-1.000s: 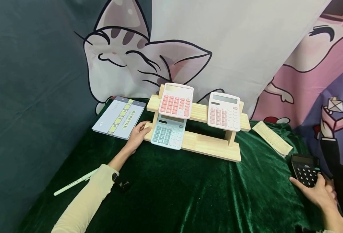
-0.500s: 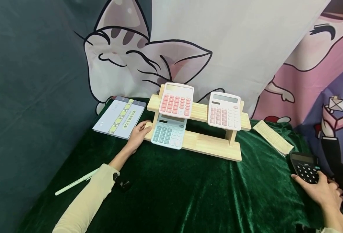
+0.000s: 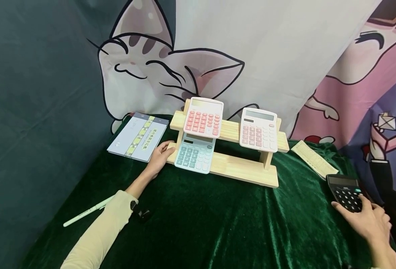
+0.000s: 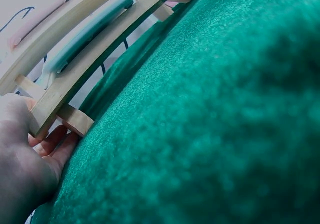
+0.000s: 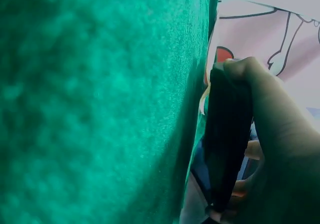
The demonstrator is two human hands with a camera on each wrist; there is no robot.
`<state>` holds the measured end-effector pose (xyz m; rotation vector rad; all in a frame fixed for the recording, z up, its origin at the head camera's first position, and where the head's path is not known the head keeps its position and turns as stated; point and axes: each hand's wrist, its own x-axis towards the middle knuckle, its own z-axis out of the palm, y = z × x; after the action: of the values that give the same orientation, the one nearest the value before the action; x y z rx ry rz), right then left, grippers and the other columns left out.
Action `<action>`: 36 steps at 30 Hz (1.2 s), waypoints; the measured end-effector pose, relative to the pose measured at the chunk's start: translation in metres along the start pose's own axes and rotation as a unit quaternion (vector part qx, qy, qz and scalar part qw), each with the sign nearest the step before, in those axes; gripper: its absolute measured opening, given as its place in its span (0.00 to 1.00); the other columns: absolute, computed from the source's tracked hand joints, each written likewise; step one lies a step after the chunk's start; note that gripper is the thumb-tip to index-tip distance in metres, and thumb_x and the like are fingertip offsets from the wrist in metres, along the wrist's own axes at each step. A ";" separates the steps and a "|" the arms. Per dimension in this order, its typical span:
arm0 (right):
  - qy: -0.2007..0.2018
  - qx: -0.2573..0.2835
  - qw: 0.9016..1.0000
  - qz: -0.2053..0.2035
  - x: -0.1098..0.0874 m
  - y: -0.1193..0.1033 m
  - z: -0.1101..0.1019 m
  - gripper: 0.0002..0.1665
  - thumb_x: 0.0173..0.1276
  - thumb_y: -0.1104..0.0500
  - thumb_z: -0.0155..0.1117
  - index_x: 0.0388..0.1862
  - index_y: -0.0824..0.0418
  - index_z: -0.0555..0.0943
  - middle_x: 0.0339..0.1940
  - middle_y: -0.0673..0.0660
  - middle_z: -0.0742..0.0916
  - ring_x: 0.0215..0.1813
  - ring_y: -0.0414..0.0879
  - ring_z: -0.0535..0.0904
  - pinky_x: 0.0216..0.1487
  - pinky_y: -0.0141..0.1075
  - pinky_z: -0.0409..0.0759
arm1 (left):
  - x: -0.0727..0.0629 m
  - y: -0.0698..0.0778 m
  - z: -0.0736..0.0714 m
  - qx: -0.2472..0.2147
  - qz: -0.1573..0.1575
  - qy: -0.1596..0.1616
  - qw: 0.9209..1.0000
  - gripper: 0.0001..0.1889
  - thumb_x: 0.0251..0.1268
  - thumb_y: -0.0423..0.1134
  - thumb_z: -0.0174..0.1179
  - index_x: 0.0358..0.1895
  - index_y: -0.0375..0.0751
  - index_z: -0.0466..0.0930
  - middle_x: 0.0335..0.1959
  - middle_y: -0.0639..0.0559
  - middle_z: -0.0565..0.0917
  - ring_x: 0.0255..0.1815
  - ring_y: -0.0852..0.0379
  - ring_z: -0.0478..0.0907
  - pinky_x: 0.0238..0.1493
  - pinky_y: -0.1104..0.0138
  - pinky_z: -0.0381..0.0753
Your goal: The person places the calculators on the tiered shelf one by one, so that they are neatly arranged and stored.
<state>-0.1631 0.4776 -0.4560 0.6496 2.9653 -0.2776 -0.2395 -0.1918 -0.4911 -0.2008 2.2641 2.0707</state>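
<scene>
At the left end of a two-tier wooden rack (image 3: 241,168), my left hand (image 3: 157,158) grips the lower plank. The left wrist view shows its fingers curled under that plank end (image 4: 47,109). Far to the right, my right hand (image 3: 371,222) holds a black calculator (image 3: 346,192) by its near end, thumb at one side and fingers at the other. In the right wrist view the calculator (image 5: 227,134) appears edge-on, dark, above the cloth. On the rack lean a pink-keyed calculator (image 3: 202,117), a white-and-pink calculator (image 3: 258,130) and, below, a blue calculator (image 3: 194,154).
Left of the rack lies a pale blue notebook (image 3: 138,135) with a patterned band. A light green pen (image 3: 86,213) lies partly behind the left sleeve. A cream paper pad (image 3: 313,158) is just beyond the black calculator. Green velvet (image 3: 218,220) covers the table; printed curtains hang behind.
The right hand has shifted slightly left with the black calculator, whose top now comes up to the cream pad in the head view. The left hand and the rack stay in place.
</scene>
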 end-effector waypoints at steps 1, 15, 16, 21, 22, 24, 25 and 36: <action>0.010 0.000 1.000 -0.013 -0.001 -0.001 0.000 0.71 0.57 0.21 0.58 0.80 0.67 0.45 0.65 0.90 0.56 0.56 0.85 0.58 0.51 0.68 0.60 | 0.000 0.000 0.000 0.001 0.000 0.000 1.000 0.28 0.76 0.49 0.53 0.73 0.45 0.65 0.70 0.44 0.72 0.65 0.50 0.72 0.66 0.56 0.71; 0.088 0.067 0.969 -0.222 -0.019 -0.041 -0.004 0.61 0.58 0.36 0.71 0.80 0.63 0.54 0.70 0.82 0.60 0.63 0.83 0.54 0.54 0.71 0.52 | 0.000 -0.001 0.001 0.001 0.004 0.001 1.000 0.28 0.75 0.48 0.54 0.73 0.44 0.65 0.69 0.44 0.73 0.65 0.50 0.72 0.65 0.56 0.71; 0.089 0.070 0.966 -0.231 -0.021 -0.046 -0.005 0.61 0.58 0.36 0.71 0.80 0.63 0.54 0.70 0.81 0.60 0.63 0.82 0.54 0.55 0.71 0.52 | 0.000 -0.001 0.001 0.000 0.004 0.002 1.000 0.27 0.76 0.48 0.54 0.73 0.44 0.65 0.69 0.43 0.73 0.65 0.50 0.72 0.66 0.56 0.71; 0.100 0.089 0.949 -0.285 -0.032 -0.071 -0.009 0.60 0.55 0.39 0.75 0.79 0.62 0.57 0.69 0.79 0.63 0.63 0.77 0.56 0.57 0.68 0.51 | 0.000 -0.001 0.000 0.001 0.003 0.005 1.000 0.27 0.76 0.48 0.53 0.73 0.44 0.65 0.70 0.43 0.72 0.65 0.50 0.72 0.66 0.56 0.70; 0.102 0.091 0.946 -0.295 -0.034 -0.076 -0.010 0.60 0.54 0.40 0.75 0.78 0.61 0.58 0.68 0.79 0.64 0.62 0.76 0.57 0.57 0.68 0.51 | 0.000 -0.001 0.000 0.000 0.003 0.004 1.000 0.27 0.75 0.48 0.54 0.73 0.44 0.65 0.69 0.43 0.73 0.65 0.50 0.72 0.66 0.56 0.71; 0.107 0.094 0.938 -0.315 -0.038 -0.085 -0.011 0.59 0.52 0.40 0.77 0.77 0.60 0.60 0.68 0.78 0.65 0.61 0.76 0.58 0.56 0.68 0.52 | 0.000 -0.001 0.000 -0.001 0.004 0.005 1.000 0.27 0.76 0.48 0.54 0.73 0.44 0.65 0.69 0.44 0.73 0.64 0.50 0.72 0.65 0.56 0.71; 0.108 0.095 0.935 -0.323 -0.041 -0.089 -0.010 0.59 0.51 0.40 0.77 0.77 0.60 0.61 0.68 0.77 0.65 0.61 0.76 0.58 0.55 0.68 0.52 | 0.000 -0.001 -0.001 -0.001 0.004 0.004 1.000 0.27 0.75 0.48 0.54 0.73 0.44 0.65 0.69 0.44 0.73 0.64 0.50 0.73 0.65 0.56 0.72; 0.113 0.109 0.904 -0.398 -0.062 -0.122 0.004 0.59 0.44 0.43 0.82 0.75 0.56 0.67 0.67 0.73 0.69 0.60 0.71 0.63 0.53 0.65 0.58 | -0.001 0.000 0.000 0.001 -0.002 0.000 1.000 0.28 0.76 0.49 0.53 0.74 0.46 0.64 0.71 0.44 0.72 0.66 0.50 0.71 0.68 0.55 0.69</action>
<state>-0.1584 0.3430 -0.4333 -0.6122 3.2816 -0.6265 -0.2387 -0.1922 -0.4914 -0.2053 2.2637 2.0658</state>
